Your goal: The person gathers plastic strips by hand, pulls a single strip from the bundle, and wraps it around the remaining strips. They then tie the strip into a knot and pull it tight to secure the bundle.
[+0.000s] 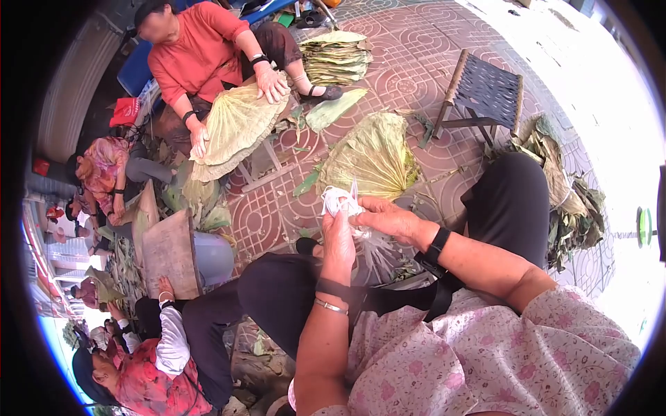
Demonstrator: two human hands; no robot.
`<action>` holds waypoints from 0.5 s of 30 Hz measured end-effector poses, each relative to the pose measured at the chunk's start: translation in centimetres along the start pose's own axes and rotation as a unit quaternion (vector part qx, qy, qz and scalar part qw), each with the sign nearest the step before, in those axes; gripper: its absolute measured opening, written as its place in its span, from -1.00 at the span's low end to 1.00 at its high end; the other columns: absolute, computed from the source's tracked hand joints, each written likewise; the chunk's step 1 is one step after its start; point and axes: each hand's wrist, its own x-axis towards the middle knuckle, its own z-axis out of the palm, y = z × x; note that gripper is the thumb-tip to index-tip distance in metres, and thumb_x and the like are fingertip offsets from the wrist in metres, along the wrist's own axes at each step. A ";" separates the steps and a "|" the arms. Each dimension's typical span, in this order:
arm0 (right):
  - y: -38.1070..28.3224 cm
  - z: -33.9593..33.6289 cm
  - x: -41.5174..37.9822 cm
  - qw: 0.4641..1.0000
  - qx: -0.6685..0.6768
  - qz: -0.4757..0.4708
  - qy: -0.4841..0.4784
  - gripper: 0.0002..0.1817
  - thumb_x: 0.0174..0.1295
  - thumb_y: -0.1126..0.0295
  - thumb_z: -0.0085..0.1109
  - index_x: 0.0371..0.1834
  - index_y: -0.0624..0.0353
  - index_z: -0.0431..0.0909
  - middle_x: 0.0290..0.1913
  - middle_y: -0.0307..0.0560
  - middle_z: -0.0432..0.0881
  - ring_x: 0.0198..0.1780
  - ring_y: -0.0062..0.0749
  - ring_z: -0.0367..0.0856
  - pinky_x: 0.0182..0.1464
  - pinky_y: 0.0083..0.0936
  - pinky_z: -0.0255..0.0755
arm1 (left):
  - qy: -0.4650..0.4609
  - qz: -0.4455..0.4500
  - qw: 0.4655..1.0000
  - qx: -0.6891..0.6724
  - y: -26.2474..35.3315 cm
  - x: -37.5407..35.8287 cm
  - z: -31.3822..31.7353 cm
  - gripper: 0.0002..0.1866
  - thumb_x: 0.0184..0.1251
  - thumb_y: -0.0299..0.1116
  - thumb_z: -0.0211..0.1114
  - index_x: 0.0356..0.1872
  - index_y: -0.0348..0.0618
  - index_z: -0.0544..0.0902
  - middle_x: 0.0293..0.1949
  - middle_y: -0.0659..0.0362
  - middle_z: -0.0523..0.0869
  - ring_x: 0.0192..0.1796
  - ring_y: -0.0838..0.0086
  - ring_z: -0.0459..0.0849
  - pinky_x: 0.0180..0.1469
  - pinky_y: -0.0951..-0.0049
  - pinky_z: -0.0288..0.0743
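In the middle of the head view, my left hand (338,239) is closed around a bundle of white string (340,200). My right hand (392,220) pinches the same bundle from the right side, its fingers touching those of the left. Loose whitish strands (378,256) hang below the hands, between my knees. Just beyond the bundle, a fan-shaped pile of dried leaves (368,154) lies on the tiled ground.
A person in red (201,52) sits across, both hands on a leaf stack (239,128). A folding stool (482,93) and a leaf heap (576,208) are at right. Another leaf stack (336,59) is behind. At left are a bucket (214,258), a board (170,253) and more people.
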 end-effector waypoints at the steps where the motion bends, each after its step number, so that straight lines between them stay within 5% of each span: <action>1: 0.1 0.0 0.1 1.000 0.017 0.010 0.003 -0.65 0.30 0.44 0.16 0.15 0.24 0.55 -0.01 -0.18 0.66 0.01 -0.55 0.56 0.12 -0.52 0.43 | -0.008 0.003 1.000 0.017 0.3 -0.1 -0.1 -0.64 0.50 -0.32 0.13 0.22 -0.26 0.46 0.06 0.13 0.61 0.10 0.48 0.58 0.19 0.42 0.44; 5: -0.3 -0.4 -0.2 0.995 0.071 0.025 0.064 -0.67 0.31 0.39 0.20 0.12 0.23 0.59 -0.06 -0.24 0.68 -0.05 -0.57 0.57 0.06 -0.57 0.44 | -0.036 0.072 0.995 0.061 1.7 -0.5 1.3 -0.47 0.42 -0.40 0.13 0.38 -0.25 0.31 0.22 0.07 0.51 0.24 0.44 0.50 0.31 0.39 0.36; 8: -0.5 -0.9 -0.1 0.991 -0.054 -0.015 0.125 -0.69 0.20 0.31 0.29 -0.06 0.27 0.67 -0.23 -0.11 0.73 -0.20 -0.43 0.64 -0.07 -0.46 0.51 | 0.029 0.144 0.982 0.115 2.4 -1.3 2.6 -0.45 0.52 -0.39 0.12 0.44 -0.26 0.22 0.26 0.07 0.47 0.30 0.41 0.45 0.34 0.40 0.33; 11: 0.3 -1.4 0.3 0.956 -0.235 -0.116 0.131 -0.67 0.13 0.27 0.32 -0.10 0.24 0.69 -0.29 0.02 0.73 -0.26 -0.36 0.66 -0.12 -0.43 0.52 | -0.003 0.141 0.975 0.172 1.4 -0.1 1.1 -0.44 0.59 -0.29 0.07 0.48 -0.24 0.17 0.33 0.07 0.43 0.32 0.42 0.43 0.34 0.40 0.32; 15: 1.2 -1.2 0.7 0.959 -0.238 -0.114 0.106 -0.65 0.10 0.24 0.32 -0.09 0.22 0.69 -0.28 0.09 0.73 -0.24 -0.26 0.69 -0.09 -0.38 0.53 | -0.008 0.110 0.971 0.211 1.1 0.8 -1.3 -0.46 0.63 -0.24 0.03 0.48 -0.24 0.18 0.37 0.11 0.40 0.32 0.42 0.41 0.35 0.41 0.30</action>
